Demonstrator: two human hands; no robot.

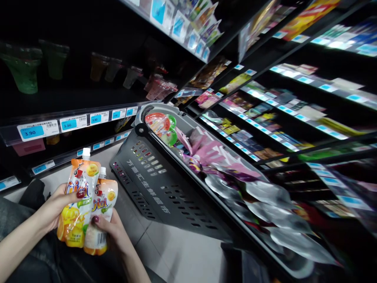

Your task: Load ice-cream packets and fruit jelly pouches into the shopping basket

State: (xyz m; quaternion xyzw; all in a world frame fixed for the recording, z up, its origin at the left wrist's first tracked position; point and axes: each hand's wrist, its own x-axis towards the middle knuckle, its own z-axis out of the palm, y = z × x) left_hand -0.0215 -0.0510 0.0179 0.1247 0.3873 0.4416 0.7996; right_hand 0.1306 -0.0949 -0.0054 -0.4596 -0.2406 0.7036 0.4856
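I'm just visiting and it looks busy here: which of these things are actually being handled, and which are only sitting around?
In hand:
- left hand grips one orange spout pouch
- right hand holds a second orange pouch

Just around:
- grey shopping basket, full of packets
- jelly cups at its far end
- shelf price tags
- dark shelves of snacks

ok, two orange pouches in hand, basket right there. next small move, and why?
Probably carry both across to the basket. The left hand grips the taller orange spouted juice pouch, the right hand the shorter orange spouted pouch; both are clear of the shelf. The dark grey plastic shopping basket stands just to the right, its top open and already holding packets.
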